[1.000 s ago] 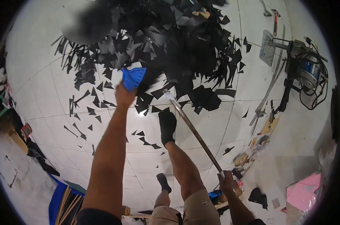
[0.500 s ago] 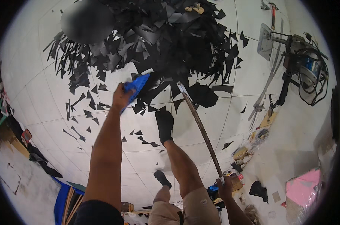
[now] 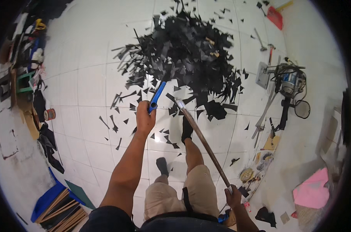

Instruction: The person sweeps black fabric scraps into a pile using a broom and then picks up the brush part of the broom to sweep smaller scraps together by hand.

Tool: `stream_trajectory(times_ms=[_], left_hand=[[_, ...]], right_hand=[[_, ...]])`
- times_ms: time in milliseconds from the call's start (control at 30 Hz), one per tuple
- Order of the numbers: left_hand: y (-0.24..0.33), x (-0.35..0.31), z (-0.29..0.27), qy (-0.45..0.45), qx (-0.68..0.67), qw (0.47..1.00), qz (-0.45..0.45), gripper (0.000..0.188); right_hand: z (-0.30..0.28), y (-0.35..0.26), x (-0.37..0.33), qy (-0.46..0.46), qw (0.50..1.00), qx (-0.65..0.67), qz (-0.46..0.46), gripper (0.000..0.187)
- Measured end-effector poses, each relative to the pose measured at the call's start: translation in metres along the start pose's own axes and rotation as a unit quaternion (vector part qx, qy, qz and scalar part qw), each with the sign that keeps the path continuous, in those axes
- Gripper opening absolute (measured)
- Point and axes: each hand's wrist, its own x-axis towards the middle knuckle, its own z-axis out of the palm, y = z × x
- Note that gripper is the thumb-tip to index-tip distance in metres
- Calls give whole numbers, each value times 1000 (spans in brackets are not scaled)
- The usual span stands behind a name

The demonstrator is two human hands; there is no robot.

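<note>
My left hand (image 3: 145, 120) is closed round the near end of a blue plastic dustpan (image 3: 159, 92), seen nearly edge-on, with a round hole by my fingers. Its far tip reaches the near edge of a big heap of black scraps (image 3: 183, 50), mostly triangles and strips. Low on the right, my right hand (image 3: 233, 197) grips a long brown pole (image 3: 206, 146). The pole slants up and left to a pale sleeve (image 3: 179, 103) at its far end, beside the scraps. Whatever head it carries cannot be made out against the black pieces.
Loose scraps lie across the white tiles around my feet. On the right stand a corded machine (image 3: 289, 83), metal bars and a hammer (image 3: 271, 52). A pink sheet (image 3: 311, 189) is at the lower right, wooden sticks (image 3: 63, 208) at the lower left, a red can (image 3: 49, 114) on the left.
The heap and floor sit farther off in the view. The dustpan has turned from showing its broad face to edge-on. My right hand keeps its hold on the pole.
</note>
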Motion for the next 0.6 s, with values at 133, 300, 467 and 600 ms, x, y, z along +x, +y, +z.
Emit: stream_trajectory(times_ms=[133, 300, 467, 600], left_hand=[[45, -35, -112, 39, -11, 999, 27, 18], [83, -114, -228, 95, -36, 990, 97, 18], [116, -188, -309, 135, -34, 980, 140, 20], [129, -229, -344, 146, 16, 972, 184, 24]], right_hand=[[9, -5, -105, 63, 996, 6, -58, 30], [32, -13, -222, 140, 978, 27, -151, 30], [70, 1, -304, 191, 963, 29, -189, 30], [92, 9, -344, 212, 960, 36, -178, 29]])
